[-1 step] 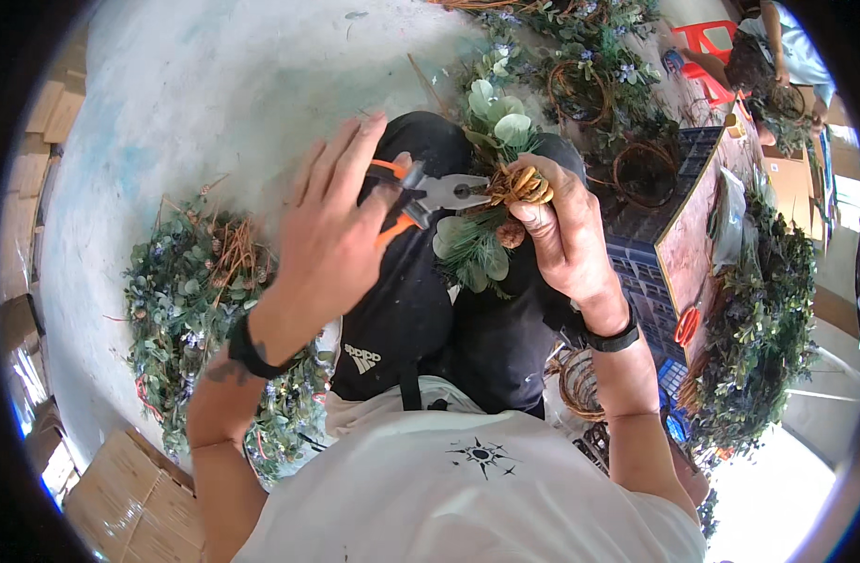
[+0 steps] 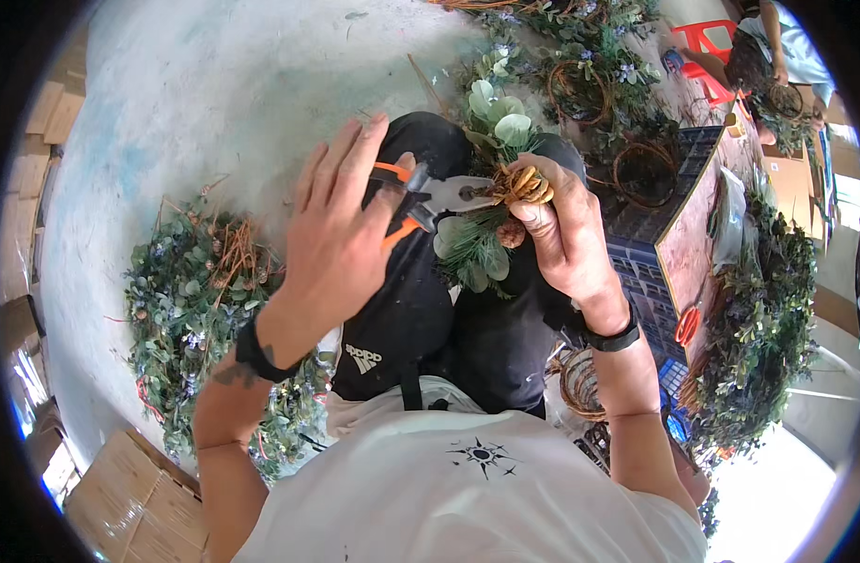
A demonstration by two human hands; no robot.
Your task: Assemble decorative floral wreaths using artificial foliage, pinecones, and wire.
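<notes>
One pair of orange-handled pliers [image 2: 446, 195] sits crosswise above the lap [image 2: 491, 352], pointing rightward at the brownish bundle [image 2: 531, 186] the right hand [image 2: 573, 239] pinches. Left hand's [image 2: 338, 235] nearest the handles [image 2: 402, 232], fingers splayed, though honestly can't tell if it's gripping.

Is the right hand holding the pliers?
No, the left hand holds the orange-handled pliers; the right hand grips a brownish cluster.
</notes>
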